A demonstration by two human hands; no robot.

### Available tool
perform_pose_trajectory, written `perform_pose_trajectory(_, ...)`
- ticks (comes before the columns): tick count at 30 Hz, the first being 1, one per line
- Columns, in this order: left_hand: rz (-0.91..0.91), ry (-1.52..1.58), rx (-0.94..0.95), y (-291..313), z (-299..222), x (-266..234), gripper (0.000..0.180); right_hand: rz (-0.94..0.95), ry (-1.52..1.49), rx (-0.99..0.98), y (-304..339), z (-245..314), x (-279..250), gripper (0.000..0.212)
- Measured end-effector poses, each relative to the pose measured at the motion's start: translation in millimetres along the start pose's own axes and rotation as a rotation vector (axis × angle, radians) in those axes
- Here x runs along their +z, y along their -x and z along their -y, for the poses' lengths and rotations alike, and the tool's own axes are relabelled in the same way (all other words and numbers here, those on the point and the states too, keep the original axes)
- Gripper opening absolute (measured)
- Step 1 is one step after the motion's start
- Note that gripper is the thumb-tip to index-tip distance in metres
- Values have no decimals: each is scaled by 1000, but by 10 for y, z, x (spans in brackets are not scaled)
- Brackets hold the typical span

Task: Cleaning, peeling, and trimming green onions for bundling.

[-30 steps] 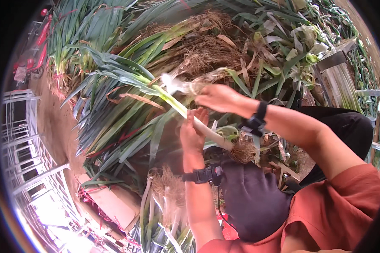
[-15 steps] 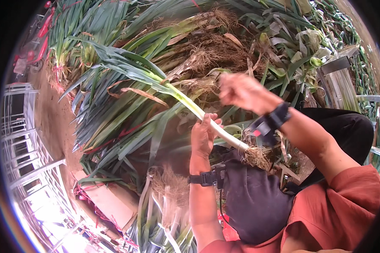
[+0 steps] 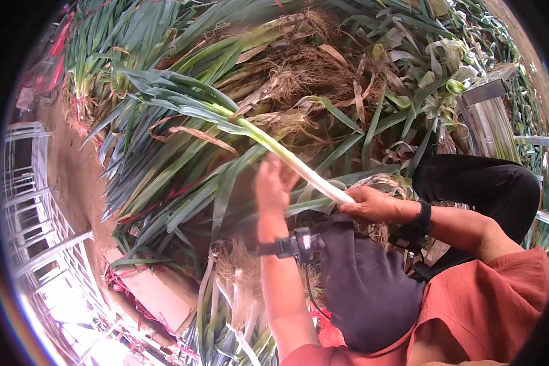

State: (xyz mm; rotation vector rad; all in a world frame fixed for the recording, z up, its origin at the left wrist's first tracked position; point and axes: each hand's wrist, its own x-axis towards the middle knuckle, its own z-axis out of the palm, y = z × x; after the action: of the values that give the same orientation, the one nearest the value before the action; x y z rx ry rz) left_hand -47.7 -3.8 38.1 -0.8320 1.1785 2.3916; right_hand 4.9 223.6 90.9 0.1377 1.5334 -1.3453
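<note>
A long leek (image 3: 305,169) with a white shaft and green leaves slants across the middle, its leaf end up to the left. My right hand (image 3: 377,205) is closed around the white root end, hiding most of the roots. Just below the shaft's middle is my left hand (image 3: 272,188), smeared by motion; its fingers look apart, with nothing visible in them. Under and beyond the leek lies a heap of untrimmed leeks (image 3: 158,158) with dry brown roots (image 3: 299,76).
Leeks with pale shafts (image 3: 238,293) lie by my left forearm. Stripped leaves (image 3: 421,79) pile up at the far right beside a wooden crate (image 3: 491,122). Cardboard (image 3: 161,296) and a white metal rack (image 3: 43,201) are on the left. My dark-trousered knee (image 3: 482,189) is at right.
My right hand has come down from above the leek to its root end and closed there. My left hand has let go of the shaft and shifted left.
</note>
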Motion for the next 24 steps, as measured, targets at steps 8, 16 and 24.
perform_pose_trajectory(8,-416,-499,286,-789,-649,-39,58,-87,203,-158,311,208,54,24)
perform_pose_trajectory(16,-757,-566,298,-1060,-439,20,49,150,-411,44,396,228,-18,26)
perform_pose_trajectory(24,205,-354,-212,-382,310,-87,15,224,-803,46,565,583,-255,36)
